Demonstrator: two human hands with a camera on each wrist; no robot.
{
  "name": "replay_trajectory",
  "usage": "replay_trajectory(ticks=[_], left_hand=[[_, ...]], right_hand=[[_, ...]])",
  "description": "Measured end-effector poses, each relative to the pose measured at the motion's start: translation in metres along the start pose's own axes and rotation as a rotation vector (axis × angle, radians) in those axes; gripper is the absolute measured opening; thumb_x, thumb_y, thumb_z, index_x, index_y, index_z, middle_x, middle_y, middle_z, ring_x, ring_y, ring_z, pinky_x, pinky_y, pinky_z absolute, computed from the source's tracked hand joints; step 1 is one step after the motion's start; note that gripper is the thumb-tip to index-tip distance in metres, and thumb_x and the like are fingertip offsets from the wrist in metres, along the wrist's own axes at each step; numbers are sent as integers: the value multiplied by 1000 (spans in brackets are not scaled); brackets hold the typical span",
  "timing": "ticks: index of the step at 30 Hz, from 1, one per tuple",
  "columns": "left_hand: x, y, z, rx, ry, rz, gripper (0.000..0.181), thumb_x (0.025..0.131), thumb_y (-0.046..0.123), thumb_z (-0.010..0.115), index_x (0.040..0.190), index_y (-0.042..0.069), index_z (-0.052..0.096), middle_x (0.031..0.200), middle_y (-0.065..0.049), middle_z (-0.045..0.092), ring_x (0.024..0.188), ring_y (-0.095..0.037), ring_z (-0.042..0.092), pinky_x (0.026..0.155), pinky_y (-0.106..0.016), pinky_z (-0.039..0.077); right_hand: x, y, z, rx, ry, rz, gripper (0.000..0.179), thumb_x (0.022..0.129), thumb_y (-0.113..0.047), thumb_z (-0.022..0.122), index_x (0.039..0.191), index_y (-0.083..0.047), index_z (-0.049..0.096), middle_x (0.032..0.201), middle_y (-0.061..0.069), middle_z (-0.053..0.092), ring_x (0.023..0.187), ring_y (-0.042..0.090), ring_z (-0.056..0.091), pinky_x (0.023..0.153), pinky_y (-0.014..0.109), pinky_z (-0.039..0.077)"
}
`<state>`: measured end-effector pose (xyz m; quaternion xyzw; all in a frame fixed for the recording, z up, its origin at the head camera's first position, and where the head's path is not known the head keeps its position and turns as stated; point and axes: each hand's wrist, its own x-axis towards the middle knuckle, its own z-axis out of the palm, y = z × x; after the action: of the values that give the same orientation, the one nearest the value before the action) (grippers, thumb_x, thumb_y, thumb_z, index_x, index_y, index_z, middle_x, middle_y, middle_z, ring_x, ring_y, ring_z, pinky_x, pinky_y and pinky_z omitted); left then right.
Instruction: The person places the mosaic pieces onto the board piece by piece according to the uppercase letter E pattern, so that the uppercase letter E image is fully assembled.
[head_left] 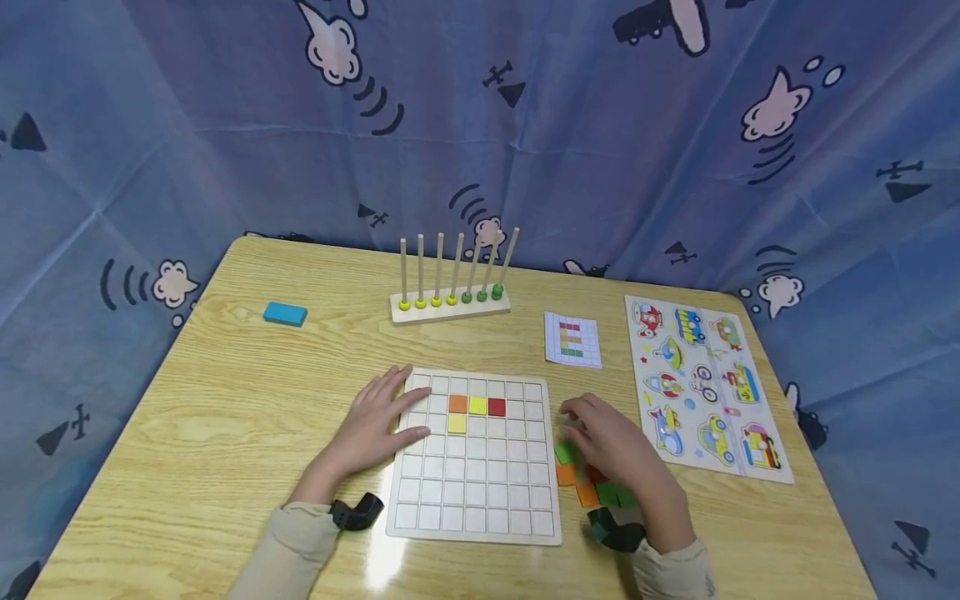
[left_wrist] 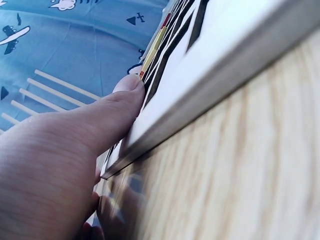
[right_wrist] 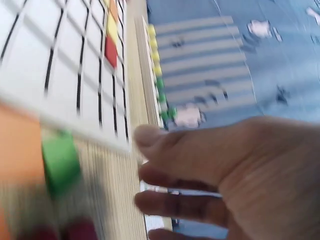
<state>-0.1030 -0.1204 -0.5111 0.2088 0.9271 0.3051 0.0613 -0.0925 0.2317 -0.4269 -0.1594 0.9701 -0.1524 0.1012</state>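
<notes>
A white grid board [head_left: 476, 497] lies on the table, with two yellow tiles, an orange tile [head_left: 457, 404] and a red tile [head_left: 497, 407] in its upper cells. My left hand [head_left: 375, 421] rests at the board's left edge, its thumb and a finger spread over the border. Just right of the board, my right hand [head_left: 607, 437] is above a loose group of green, orange and red tiles [head_left: 587, 495], partly hidden by the hand and wrist. In the right wrist view its fingers bend loosely, with nothing seen between thumb and fingers.
A peg stand [head_left: 450, 312] with yellow and green beads is behind the board. To its right lies a small pattern card [head_left: 573, 354], then a vehicle picture puzzle [head_left: 682, 450]. A blue block [head_left: 285, 314] sits far left. Patterned curtains surround the table.
</notes>
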Motion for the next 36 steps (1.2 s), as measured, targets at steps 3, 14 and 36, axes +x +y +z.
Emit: replay_trajectory(ticks=[3,14,36], left_hand=[[0,0,0,0,2,1,63,90,58,53,145,30,41,161,-2,12,148,-24,7,118,-51,5],[1,0,0,-5,6,5,63,90,58,54,145,30,42,161,-2,13,148,-25,7,118,-52,6],[1,-2,2,-2,7,-1,62,90,59,53,145,31,41,161,0,12,148,-23,6,118,-51,6]], right_hand=[[-11,15,-4,56,-38,113,23,91,-18,66,112,-9,62,98,0,60,86,15,57,77,37,53],[-22,36,5,87,-98,178,26,87,-20,71,109,-9,61,97,3,57,81,17,50,76,35,49],[-18,32,11,66,-15,155,31,89,-13,67,116,-3,57,108,10,57,88,20,52,82,41,52]])
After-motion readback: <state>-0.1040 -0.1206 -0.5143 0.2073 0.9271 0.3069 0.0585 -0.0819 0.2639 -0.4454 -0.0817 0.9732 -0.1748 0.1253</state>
